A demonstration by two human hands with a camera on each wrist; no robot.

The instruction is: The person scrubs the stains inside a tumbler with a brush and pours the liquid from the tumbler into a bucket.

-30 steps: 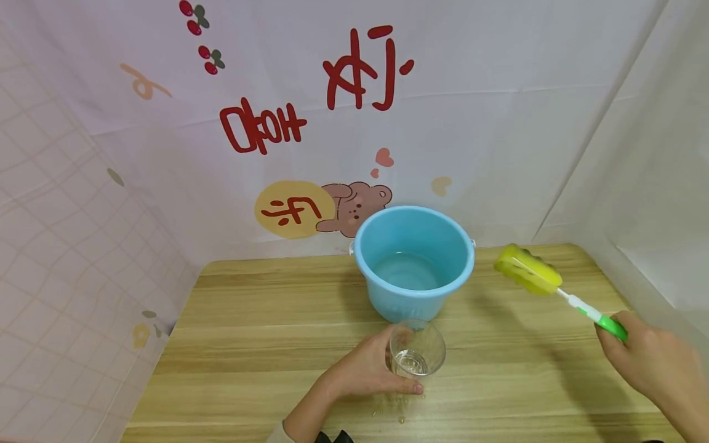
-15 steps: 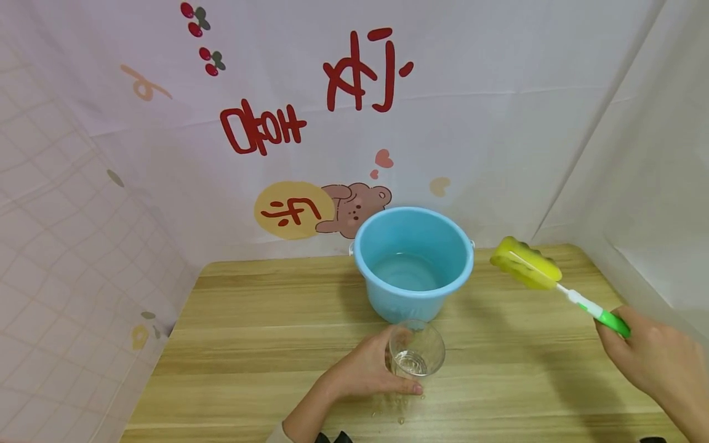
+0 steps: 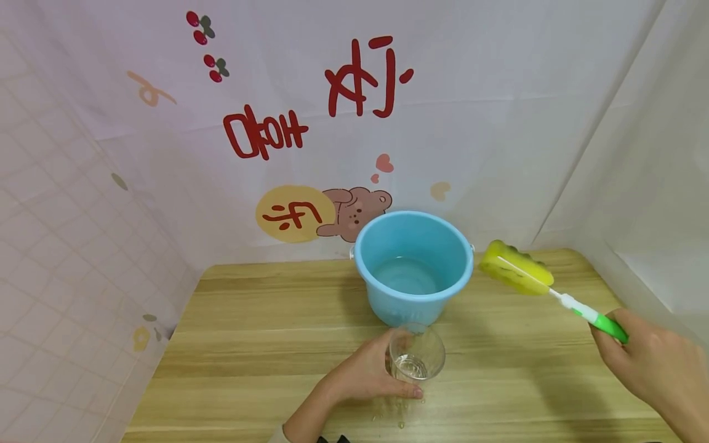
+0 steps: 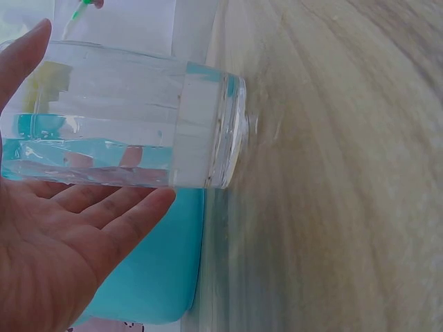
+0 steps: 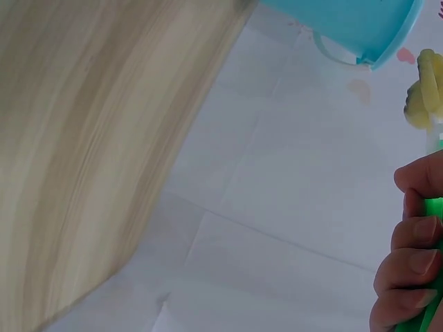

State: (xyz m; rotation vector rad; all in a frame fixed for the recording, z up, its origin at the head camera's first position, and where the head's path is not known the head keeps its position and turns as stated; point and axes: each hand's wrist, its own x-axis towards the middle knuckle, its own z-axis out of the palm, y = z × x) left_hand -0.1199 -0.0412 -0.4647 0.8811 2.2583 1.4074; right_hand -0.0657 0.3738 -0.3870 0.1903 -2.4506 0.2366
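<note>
A clear drinking glass [image 3: 434, 354] stands upright on the table in front of the bucket. My left hand [image 3: 368, 372] holds it from the left, thumb on the near side and fingers on the far side. In the left wrist view the glass [image 4: 201, 124] has a thick base, and the fingers lie along its wall. At the right, my right hand [image 3: 650, 357] grips the green handle of a bottle brush [image 3: 515, 269]. Its yellow sponge head is raised above the table, just right of the bucket's rim and apart from the glass.
A light blue bucket [image 3: 407, 307] with some water in it stands at the back of the wooden table [image 3: 266, 344]. Water drops [image 3: 401, 424] lie near the glass. A white printed cloth [image 3: 487, 135] hangs behind and at the sides.
The brush in my right hand has shifted slightly left, bringing its sponge head nearer the bucket. My left hand and the glass stay in place. The head view has tilted up slightly.
</note>
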